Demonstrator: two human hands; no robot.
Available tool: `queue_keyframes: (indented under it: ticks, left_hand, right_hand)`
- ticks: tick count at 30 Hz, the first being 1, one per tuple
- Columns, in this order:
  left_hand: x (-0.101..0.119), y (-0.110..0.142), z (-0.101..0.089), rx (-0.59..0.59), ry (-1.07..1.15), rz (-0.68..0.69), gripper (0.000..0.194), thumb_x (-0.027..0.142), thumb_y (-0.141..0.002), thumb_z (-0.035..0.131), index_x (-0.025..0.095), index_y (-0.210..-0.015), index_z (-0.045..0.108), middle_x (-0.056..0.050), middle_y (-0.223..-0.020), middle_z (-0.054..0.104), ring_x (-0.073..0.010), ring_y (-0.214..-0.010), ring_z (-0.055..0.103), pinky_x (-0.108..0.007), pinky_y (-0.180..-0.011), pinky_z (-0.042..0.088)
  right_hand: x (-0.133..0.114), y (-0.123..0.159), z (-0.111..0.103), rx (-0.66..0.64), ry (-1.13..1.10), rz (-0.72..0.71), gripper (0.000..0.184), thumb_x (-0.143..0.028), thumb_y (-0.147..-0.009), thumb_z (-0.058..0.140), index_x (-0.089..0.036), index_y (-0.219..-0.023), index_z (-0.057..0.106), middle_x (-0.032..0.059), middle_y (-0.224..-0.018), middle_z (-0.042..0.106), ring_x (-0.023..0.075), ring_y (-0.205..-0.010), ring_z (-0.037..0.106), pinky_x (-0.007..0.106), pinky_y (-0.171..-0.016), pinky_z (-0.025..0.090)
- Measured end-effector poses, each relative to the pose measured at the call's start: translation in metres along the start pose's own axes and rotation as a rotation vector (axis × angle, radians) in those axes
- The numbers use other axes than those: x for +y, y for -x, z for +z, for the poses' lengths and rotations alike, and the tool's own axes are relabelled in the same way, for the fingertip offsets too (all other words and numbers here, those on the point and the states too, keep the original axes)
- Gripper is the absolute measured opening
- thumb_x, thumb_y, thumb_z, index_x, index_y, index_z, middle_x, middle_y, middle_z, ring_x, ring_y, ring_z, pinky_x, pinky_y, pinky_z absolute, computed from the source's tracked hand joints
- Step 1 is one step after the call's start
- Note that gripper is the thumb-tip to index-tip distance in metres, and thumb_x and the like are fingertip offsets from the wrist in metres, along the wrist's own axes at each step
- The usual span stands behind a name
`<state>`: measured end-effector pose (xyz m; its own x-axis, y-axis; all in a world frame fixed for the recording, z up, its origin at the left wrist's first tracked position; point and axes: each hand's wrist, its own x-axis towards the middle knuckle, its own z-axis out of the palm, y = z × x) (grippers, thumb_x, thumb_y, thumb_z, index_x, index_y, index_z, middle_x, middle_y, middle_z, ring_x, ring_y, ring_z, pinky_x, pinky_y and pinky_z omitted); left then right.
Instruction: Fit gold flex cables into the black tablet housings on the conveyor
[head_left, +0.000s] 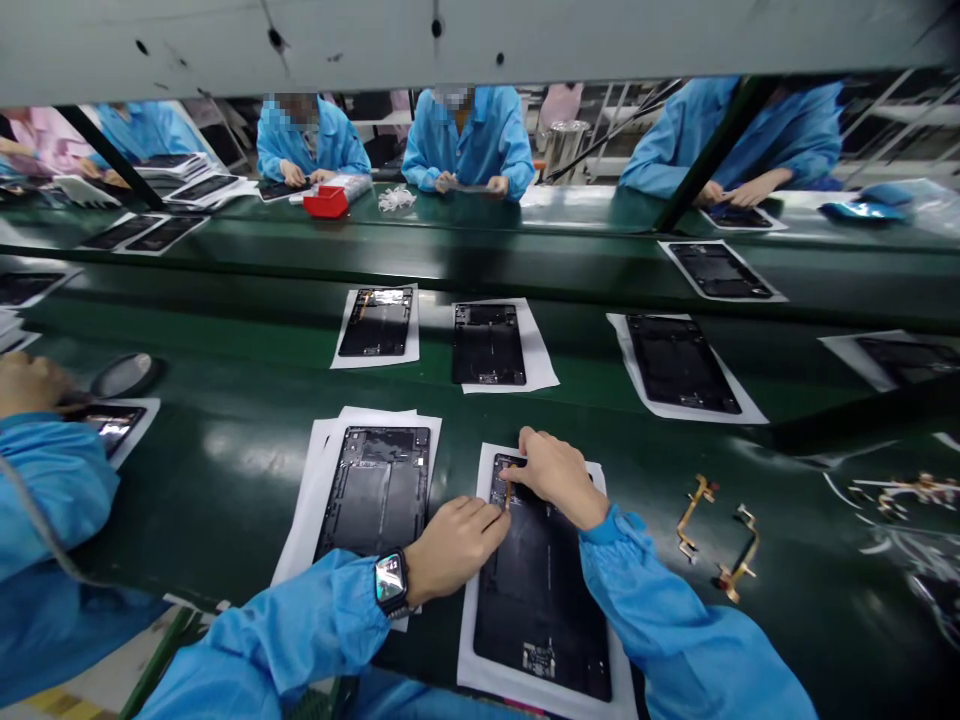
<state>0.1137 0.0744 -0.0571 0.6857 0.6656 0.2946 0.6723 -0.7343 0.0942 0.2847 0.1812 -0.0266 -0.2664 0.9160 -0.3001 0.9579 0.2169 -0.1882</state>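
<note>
Over the upper left corner of a black tablet housing (544, 600), my two hands meet at a thin orange flex cable (508, 492). My right hand (556, 478) comes from the right, its fingers closed on the cable's upper part. From the left, my left hand (459, 545), with a watch on the wrist, pinches at the lower end of the strip. The fingers partly hide the cable. The housing lies on a white paper sheet (469, 640). Left of it, another tablet housing (382, 495) rests on stacked sheets, apart from my fingers.
Loose flex cables (696, 518) lie on the green bench to the right, near a pile of cables (911, 495). Farther back are several housings on paper (487, 345). A co-worker's sleeve (56, 490) is at the left. A dark post (862, 415) slants across the right side.
</note>
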Motion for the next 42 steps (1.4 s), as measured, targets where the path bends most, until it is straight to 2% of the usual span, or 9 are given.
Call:
queue_keyframes:
  ticks: [5,10,15,21,42]
  left_hand:
    - [0.001,0.002,0.003,0.046,0.01,0.004,0.024,0.013,-0.1,0.039,0.009,-0.112,0.059,-0.013,-0.115,0.064,-0.0202,-0.103,0.062,-0.033,-0.082,0.052]
    - [0.003,0.004,0.009,0.067,-0.005,0.055,0.026,0.013,-0.1,0.038,0.008,-0.108,0.063,-0.013,-0.119,0.066,-0.0208,-0.11,0.061,-0.032,-0.084,0.054]
    - [0.004,0.004,0.009,0.015,-0.019,0.077,0.024,0.013,-0.099,0.04,0.008,-0.103,0.064,-0.013,-0.118,0.067,-0.0219,-0.105,0.063,-0.032,-0.077,0.055]
    - [0.007,0.002,0.005,-0.067,-0.072,0.115,0.023,0.013,-0.098,0.042,0.006,-0.108,0.063,-0.017,-0.122,0.063,-0.024,-0.11,0.061,-0.033,-0.08,0.054]
    - [0.009,0.001,0.005,-0.082,-0.085,0.128,0.025,0.013,-0.098,0.043,0.004,-0.108,0.063,-0.018,-0.122,0.064,-0.0255,-0.11,0.061,-0.034,-0.083,0.052]
  right_hand:
    - [0.002,0.013,0.007,0.123,0.134,-0.172,0.033,-0.042,-0.085,0.07,-0.02,-0.103,0.053,0.0053,-0.1,0.061,0.0214,-0.077,0.066,0.029,-0.057,0.035]
    - [0.008,0.018,0.012,0.204,0.143,-0.161,0.023,-0.039,-0.093,0.061,-0.02,-0.101,0.052,0.0047,-0.101,0.058,0.0195,-0.078,0.065,0.029,-0.056,0.035]
    - [0.009,0.019,0.012,0.181,0.127,-0.163,0.025,-0.039,-0.091,0.064,-0.02,-0.101,0.051,0.0041,-0.098,0.058,0.02,-0.076,0.064,0.03,-0.056,0.035]
    - [0.013,0.015,0.013,0.154,0.058,-0.123,0.028,-0.042,-0.09,0.065,-0.02,-0.099,0.052,0.0034,-0.097,0.058,0.0196,-0.077,0.064,0.029,-0.058,0.033]
    - [0.004,0.017,0.007,0.116,0.091,-0.075,0.026,-0.04,-0.091,0.064,-0.019,-0.101,0.054,0.0067,-0.1,0.058,0.022,-0.076,0.064,0.031,-0.056,0.037]
